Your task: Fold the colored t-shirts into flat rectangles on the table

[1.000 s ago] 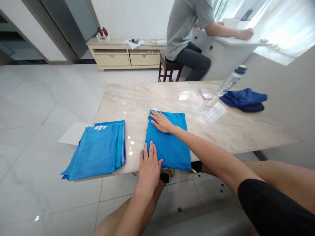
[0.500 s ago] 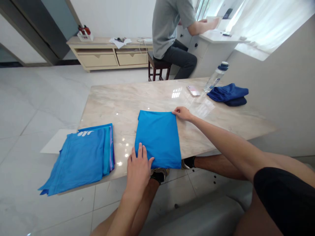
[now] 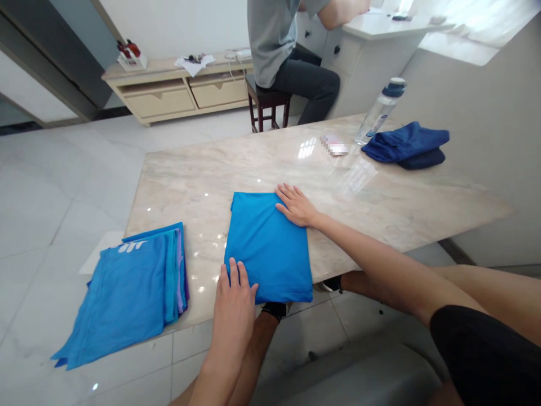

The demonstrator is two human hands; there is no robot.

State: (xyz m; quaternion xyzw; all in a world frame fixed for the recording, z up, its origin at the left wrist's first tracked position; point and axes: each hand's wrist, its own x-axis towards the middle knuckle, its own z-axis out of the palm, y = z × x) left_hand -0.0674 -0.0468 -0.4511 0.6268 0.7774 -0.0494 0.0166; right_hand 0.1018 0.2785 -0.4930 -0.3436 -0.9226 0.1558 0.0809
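Observation:
A bright blue piece of clothing (image 3: 268,248), folded into a near square, lies on the marble-patterned table (image 3: 203,169) in front of me; its near edge reaches past the table's front edge. My left hand (image 3: 234,299) rests on its near left corner, fingers extended and slightly apart. Flat on its far right corner lies my right hand (image 3: 296,204), fingers stretched out and pointing left. To the left sits a stack of folded clothes (image 3: 127,287) in blue, teal and purple, the top one bearing a white print and overhanging the front edge.
At the table's far right stand a clear water bottle (image 3: 380,110) with a blue cap and a crumpled dark blue cloth (image 3: 408,145). A small blurred item (image 3: 333,145) lies beside them. Beyond the table a person (image 3: 274,45) in grey sits on a dark stool (image 3: 268,101).
My right hand has gone from pinching the far right corner of the blue clothing to lying flat on it. My left hand stays at the near left corner. The view has shifted slightly.

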